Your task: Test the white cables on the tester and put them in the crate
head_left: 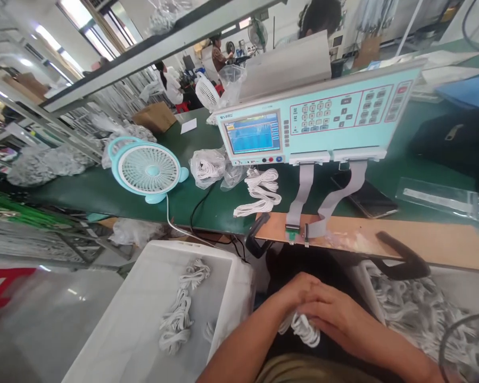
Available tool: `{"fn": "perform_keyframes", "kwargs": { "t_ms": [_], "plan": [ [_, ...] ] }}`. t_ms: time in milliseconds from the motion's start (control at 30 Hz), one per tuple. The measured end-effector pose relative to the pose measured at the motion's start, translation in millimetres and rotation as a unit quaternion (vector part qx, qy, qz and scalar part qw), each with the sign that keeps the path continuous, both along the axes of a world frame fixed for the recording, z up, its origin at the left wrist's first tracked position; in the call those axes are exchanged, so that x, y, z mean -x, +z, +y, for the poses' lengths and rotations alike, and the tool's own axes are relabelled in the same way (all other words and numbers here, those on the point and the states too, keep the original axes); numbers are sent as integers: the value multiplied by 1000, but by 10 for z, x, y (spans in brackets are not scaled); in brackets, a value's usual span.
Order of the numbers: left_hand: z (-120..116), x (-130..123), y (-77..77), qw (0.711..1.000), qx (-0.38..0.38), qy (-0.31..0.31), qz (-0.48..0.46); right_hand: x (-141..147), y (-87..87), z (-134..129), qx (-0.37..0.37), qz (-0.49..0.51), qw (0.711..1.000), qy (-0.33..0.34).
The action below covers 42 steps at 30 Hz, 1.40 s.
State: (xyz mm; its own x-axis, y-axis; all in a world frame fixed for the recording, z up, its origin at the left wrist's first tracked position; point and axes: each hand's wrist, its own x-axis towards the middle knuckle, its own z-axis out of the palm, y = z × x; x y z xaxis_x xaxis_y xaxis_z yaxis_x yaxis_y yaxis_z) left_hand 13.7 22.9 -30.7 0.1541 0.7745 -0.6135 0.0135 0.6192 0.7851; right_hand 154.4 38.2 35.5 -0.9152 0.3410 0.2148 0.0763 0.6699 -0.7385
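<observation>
In the head view, my left hand (297, 292) and my right hand (331, 308) are brought together over my lap. A coiled white cable (306, 331) sticks out below them, gripped between the two hands. The right hand's fingers lie across the left hand, so part of the cable and the left fingertips are hidden. Above the hands, two small connector boards (292, 235) on grey ribbon cables (301, 194) rest at the edge of a wooden board (359, 234). The ribbons run up to a light-blue tester (343, 111) with a lit screen.
Left of me, a white bin (151, 266) contains several cable bundles; a second bin (373, 282) at right is heaped with them. Black clamps (257, 236) grip the board. A blue fan (151, 170), white cables (261, 186) and a phone (369, 197) occupy the green table (104, 197).
</observation>
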Motion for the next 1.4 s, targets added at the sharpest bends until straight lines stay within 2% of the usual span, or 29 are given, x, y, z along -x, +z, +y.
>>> {"fn": "perform_keyframes", "kwargs": {
  "t_ms": [67,133,200,333,467,567,667,733,900,1000,1133,1233,1333,1400],
  "plan": [
    [-5,8,-22,1000,-5,-14,7,35,26,15,25,-19,999,29],
    [-27,-2,-24,1000,-7,-11,2,-11,-29,0,71,-24,997,11],
    [-72,-18,-13,1000,-20,7,-4,-77,-112,-43,136,-3,990,-30],
    [-232,22,48,990,-110,71,44,-145,-221,-119,243,37,961,-129],
    [-375,168,243,979,-170,90,65,-117,-230,-105,295,39,937,-183],
    [-387,256,433,967,-242,46,67,-85,-231,-77,312,50,930,-189],
    [-351,267,523,969,-247,-13,24,-78,-255,-63,338,61,915,-211],
    [-330,226,505,972,-235,-21,7,-85,-280,-64,366,65,903,-215],
    [-340,64,375,975,-214,59,2,-85,-359,-110,449,91,853,-249],
    [-367,12,350,972,-223,72,23,-67,-401,-154,474,96,831,-276],
    [-393,-12,345,954,-255,100,118,-77,-416,-217,443,110,844,-282],
    [-402,-31,318,952,-221,157,139,-114,-380,-247,374,102,882,-268],
    [-399,-45,300,954,-187,198,123,-144,-314,-235,308,75,928,-194],
    [-392,-52,312,956,-167,222,99,-148,-256,-215,285,70,944,-149]
  ]
}}
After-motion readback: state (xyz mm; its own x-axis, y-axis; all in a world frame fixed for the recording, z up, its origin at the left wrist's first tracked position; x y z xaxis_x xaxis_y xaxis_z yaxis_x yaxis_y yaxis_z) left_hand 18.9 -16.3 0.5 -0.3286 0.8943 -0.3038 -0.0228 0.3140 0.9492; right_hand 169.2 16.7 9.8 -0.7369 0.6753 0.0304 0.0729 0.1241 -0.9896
